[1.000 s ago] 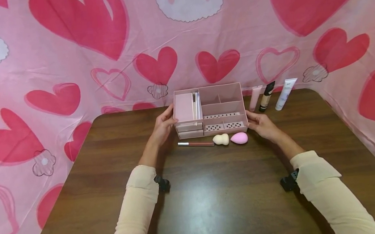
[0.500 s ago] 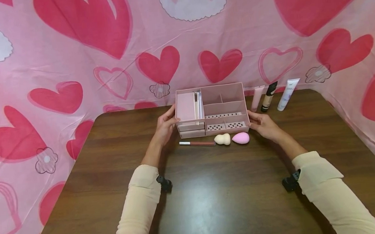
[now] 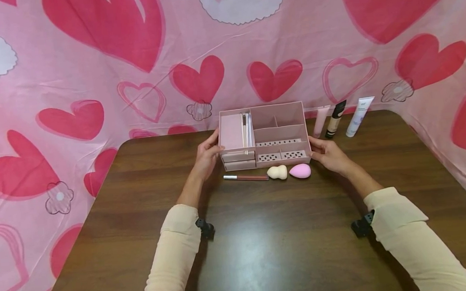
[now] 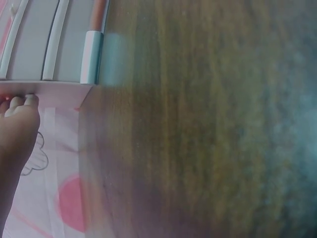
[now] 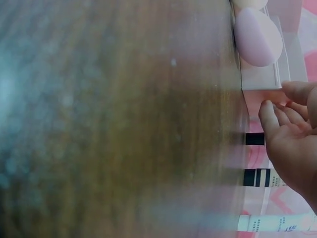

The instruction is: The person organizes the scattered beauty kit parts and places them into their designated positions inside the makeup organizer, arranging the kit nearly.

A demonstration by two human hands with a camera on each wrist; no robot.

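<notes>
A pink makeup organizer (image 3: 278, 135) stands at the back of the wooden table, tilted in view so its compartments show. At its left side, my left hand (image 3: 206, 158) grips it, thumb at the front corner; the left wrist view shows fingertips against the side wall. My right hand (image 3: 329, 156) holds the opposite side, thumb (image 5: 297, 91) at the edge and fingers along the wall. Slim makeup brushes (image 3: 244, 131) lie in the left part, above two small drawers (image 3: 239, 161). In front lie a lip gloss tube (image 3: 245, 177), a cream sponge (image 3: 277, 172) and a pink sponge (image 3: 300, 171).
Right of the organizer stand a pink tube (image 3: 321, 121), a black-capped foundation tube (image 3: 336, 119) and a white tube (image 3: 359, 117). A pink heart-print cloth (image 3: 136, 44) hangs directly behind the table (image 3: 248, 252).
In the head view everything has slid slightly to the right as the camera turned. Both hands stay on the organizer, and it keeps its place beside the sponges and lip gloss.
</notes>
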